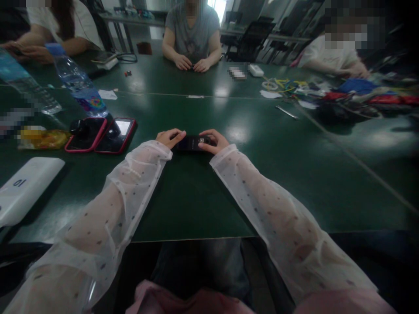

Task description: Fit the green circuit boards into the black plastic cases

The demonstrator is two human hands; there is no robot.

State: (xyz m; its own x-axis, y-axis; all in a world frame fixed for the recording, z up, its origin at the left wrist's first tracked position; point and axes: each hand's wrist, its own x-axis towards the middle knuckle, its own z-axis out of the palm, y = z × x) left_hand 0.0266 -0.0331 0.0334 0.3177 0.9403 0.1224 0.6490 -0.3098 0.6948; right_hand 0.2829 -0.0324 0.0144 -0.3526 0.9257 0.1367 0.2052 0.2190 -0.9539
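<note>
A dark phone-like device [190, 143] with a dim screen and a small bright icon lies sideways between my two hands, low over the green table. My left hand [170, 138] is wrapped round its left end, thumb along the top edge. My right hand [214, 141] grips the other end, its thumb over the screen beside the icon. The fingers underneath are hidden. Sheer white dotted sleeves cover both forearms. To the left of my left hand lie two red-edged phones [115, 136], one with a black round object [77, 127] on it.
A white power bank [31, 187] lies near the left edge, with a yellow packet [46, 138] and two water bottles [77, 83] beyond. Tangled cables and cloth [353, 98] cover the right side. A metal tool [286, 112] lies nearer. Several people sit across the table [248, 183].
</note>
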